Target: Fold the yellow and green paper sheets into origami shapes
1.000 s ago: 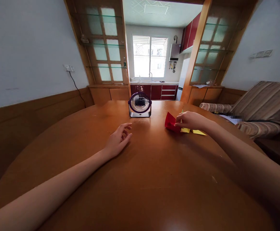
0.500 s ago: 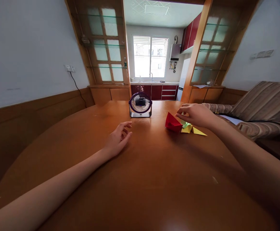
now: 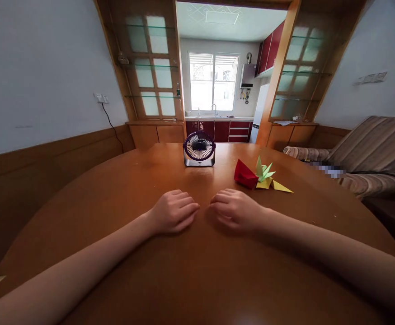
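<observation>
Both bare forearms run in from the lower corners of the frame and meet near its middle, lying flat on the round, glossy brown wooden desk (image 3: 197,280). The left hand (image 3: 173,211) rests palm down with its fingers (image 3: 187,210) loosely curled and holding nothing; a second ago it sat a little further out with the fingers spread more openly. The right hand (image 3: 233,210) lies just beside it, knuckles almost facing knuckles but apart, its fingers (image 3: 219,198) likewise curled in and empty. That is the real change: a moment ago this hand was stretched out to the right of centre, on the folded papers, and it has now come back to the middle with nothing in it. Judging by that, the paper pieces have been let go and left where they are, and both hands look to be at rest. Further up the desk, right of centre, sits the small cluster of folded paper: a red folded paper shape (image 3: 245,174), a pale green folded paper crane (image 3: 263,170) standing up just beside it, and a flat yellow folded paper piece (image 3: 277,185) touching the green one, all well apart from both hands. Beyond, at the centre of the frame, a small dark purple round desk fan (image 3: 199,148) stands upright near the far edge.
</observation>
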Demonstrator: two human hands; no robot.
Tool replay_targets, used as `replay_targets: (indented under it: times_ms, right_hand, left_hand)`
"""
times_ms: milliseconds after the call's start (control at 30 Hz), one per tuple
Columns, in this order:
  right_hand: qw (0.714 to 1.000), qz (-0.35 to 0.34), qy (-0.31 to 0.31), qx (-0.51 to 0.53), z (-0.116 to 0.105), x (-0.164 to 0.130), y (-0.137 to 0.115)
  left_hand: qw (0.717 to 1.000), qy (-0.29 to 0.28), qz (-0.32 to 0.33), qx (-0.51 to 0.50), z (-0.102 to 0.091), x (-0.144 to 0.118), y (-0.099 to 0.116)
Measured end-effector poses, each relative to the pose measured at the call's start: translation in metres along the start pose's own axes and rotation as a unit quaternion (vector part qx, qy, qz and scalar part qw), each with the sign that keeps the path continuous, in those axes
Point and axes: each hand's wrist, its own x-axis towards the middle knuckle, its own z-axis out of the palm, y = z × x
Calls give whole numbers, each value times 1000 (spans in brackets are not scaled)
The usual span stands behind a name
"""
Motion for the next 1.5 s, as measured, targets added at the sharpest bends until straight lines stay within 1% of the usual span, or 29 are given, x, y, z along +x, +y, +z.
replay_targets:
  times_ms: [67,133,267,367,467,600,800,933,1067,1133,1200,1233,1333,1400,1500]
  right_hand:
    - [999,-1,-22,34,15,-4,-3]
    - [997,16,-16,79,25,-8,-4]
    - [989,39,3,144,30,-11,-1]
    - [988,38,4,148,30,-10,0]
    - [989,37,3,146,31,-10,-1]
    - [989,30,9,142,33,-12,-1]
    - [992,25,7,124,33,-12,-2]
    - [997,18,0,76,32,-14,-6]
    - [1000,7,10,-23,31,-17,-8]
    - [997,-14,26,-75,28,-19,-3]
    - [992,-33,43,-117,23,-24,8]
    - [988,-30,57,-140,20,-27,15]
    - [974,38,127,-184,11,-40,39]
    - [965,79,144,-205,7,-50,53]
    - [951,142,143,-234,6,-65,69]
  left_hand:
    - [999,-26,19,-2,6,-3,1]
    - [999,-41,16,-15,11,-5,2]
    - [996,-68,-2,-52,14,-4,0]
    - [993,-89,-23,-68,13,-2,0]
    - [992,-97,-38,-73,11,-2,1]
    - [993,-91,-34,-67,11,-1,1]
    - [996,-81,-14,-31,13,-2,1]
    - [997,-76,12,1,15,-3,0]
    - [996,-77,23,31,16,-4,1]
    - [996,-76,26,37,16,-4,3]
    - [996,-72,31,42,15,-4,4]
    - [996,-71,34,44,14,-4,5]
    - [996,-66,40,46,12,-3,6]
    - [996,-65,39,41,11,-3,7]
    - [997,-68,29,32,12,-2,6]
